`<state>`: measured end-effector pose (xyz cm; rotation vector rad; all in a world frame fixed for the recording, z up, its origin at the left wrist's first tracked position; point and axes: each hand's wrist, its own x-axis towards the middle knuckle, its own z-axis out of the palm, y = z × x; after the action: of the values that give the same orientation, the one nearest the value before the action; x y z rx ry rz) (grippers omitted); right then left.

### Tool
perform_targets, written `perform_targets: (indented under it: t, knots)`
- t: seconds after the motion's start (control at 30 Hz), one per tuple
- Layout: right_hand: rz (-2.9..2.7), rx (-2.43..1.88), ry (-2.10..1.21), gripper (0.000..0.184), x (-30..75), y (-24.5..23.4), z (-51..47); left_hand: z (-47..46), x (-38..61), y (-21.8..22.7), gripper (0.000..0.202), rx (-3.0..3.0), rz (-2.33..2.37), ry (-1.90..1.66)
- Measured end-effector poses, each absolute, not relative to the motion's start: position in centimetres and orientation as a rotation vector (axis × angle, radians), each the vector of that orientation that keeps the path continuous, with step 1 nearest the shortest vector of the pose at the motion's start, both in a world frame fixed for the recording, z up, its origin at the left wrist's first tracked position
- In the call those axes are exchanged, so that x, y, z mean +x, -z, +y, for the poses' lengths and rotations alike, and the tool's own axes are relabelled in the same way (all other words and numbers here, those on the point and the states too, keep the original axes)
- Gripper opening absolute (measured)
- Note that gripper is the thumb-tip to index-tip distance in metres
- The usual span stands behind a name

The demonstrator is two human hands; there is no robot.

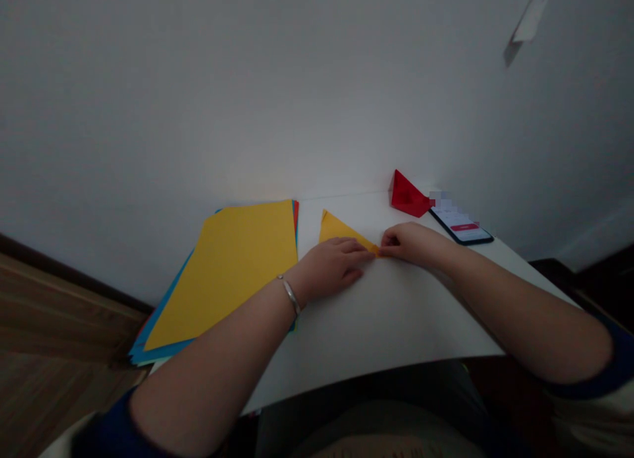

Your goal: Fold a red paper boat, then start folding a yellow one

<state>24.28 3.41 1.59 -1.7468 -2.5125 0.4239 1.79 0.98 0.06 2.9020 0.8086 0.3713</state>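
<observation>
A folded piece of yellow paper, roughly triangular, lies on the white table in front of me. Across its lower part my left hand rests flat, fingers stretched toward the right and pressing the paper down; it hides the lower edge. The paper's right corner is pinched between the thumb and fingers of my right hand. Just beyond the right hand stands a folded red paper shape, touched by neither hand. A silver bracelet circles my left wrist.
To the left lies a stack of coloured paper sheets, yellow on top, with blue and red edges showing. A phone with a lit screen sits at the right, close to the red paper. The white table meets a pale wall behind.
</observation>
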Motion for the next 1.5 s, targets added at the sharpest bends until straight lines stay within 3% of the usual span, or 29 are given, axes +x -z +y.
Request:
perform_targets:
  t: [0.63,0.77,0.87,1.5]
  knots:
    - [-2.551,-1.665,-0.418,0.023,24.4,-1.6,3.1,0.5,2.3,-0.2,0.041,2.971,0.851,-0.320]
    - [-2.561,-1.585,-0.203,0.023,24.7,-0.7,3.5,0.7,2.3,-0.4,0.032,2.938,0.836,-0.308]
    - [-2.549,-1.443,-0.115,0.032,24.5,0.5,3.8,0.8,2.3,-0.4,0.031,2.917,0.827,-0.307]
    - [-2.443,-1.842,-0.413,0.067,23.2,1.4,4.5,0.4,2.6,-0.7,0.025,2.974,0.937,-0.321]
